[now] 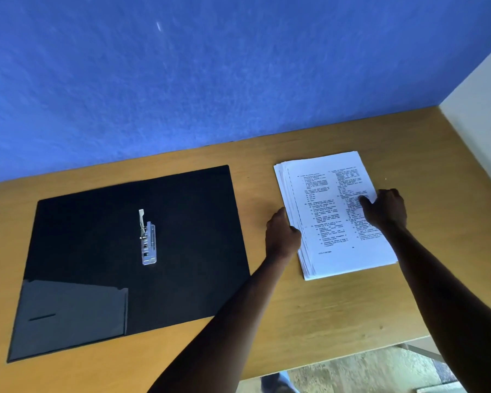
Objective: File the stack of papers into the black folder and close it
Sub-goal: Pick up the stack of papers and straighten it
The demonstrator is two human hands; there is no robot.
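A black folder [182, 222] lies open and flat on the left half of the wooden table, its metal clip mechanism [147, 239] in the middle with the lever raised. To its right sits a stack of printed white papers [323, 194], slightly fanned at the left edge. My left hand [281, 236] grips the stack's left edge, thumb on top. My right hand [386, 209] holds the right edge, fingers curled over the top sheet. The stack rests on the table.
The wooden table [309, 321] meets a blue wall [210, 80] at the back and a white wall [479, 109] at the right. The table's front edge runs at lower right, with floor [366, 373] below. A grey pocket [74, 316] sits inside the folder's lower left.
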